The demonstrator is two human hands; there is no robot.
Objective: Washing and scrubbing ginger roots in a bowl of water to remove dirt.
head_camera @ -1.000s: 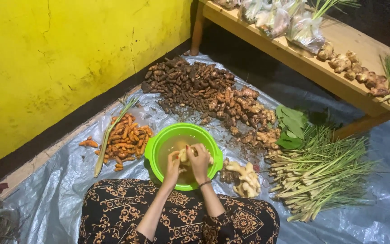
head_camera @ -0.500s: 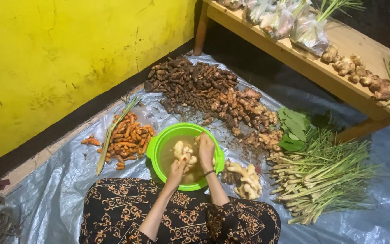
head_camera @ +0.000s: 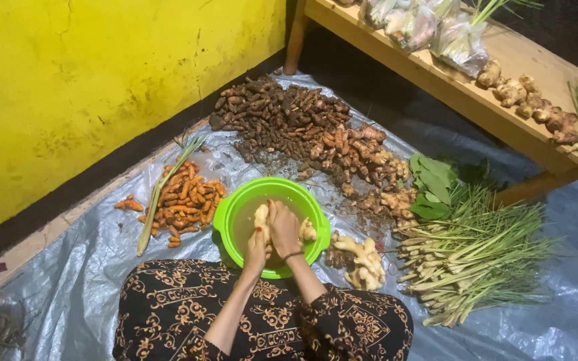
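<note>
A green plastic basin (head_camera: 227,215) of murky water stands on the sheet in front of my knees. My left hand (head_camera: 257,247) grips a pale ginger root (head_camera: 261,214) over the water. My right hand (head_camera: 284,228) lies against the same root, its fingers wrapped over it. Another pale piece of ginger (head_camera: 308,231) shows in the basin just right of my right hand.
Washed pale ginger (head_camera: 362,259) lies right of the basin. Orange turmeric (head_camera: 185,200) with a lemongrass stalk lies left, dark muddy roots (head_camera: 296,124) behind. Lemongrass bundle (head_camera: 476,257) and green leaves (head_camera: 433,184) lie right. A wooden bench (head_camera: 449,83) carries bagged produce and ginger. Yellow wall (head_camera: 88,87) left.
Both hands have stayed over the basin, turning and rubbing the ginger root; they have closed together around it. Nothing else has moved.
</note>
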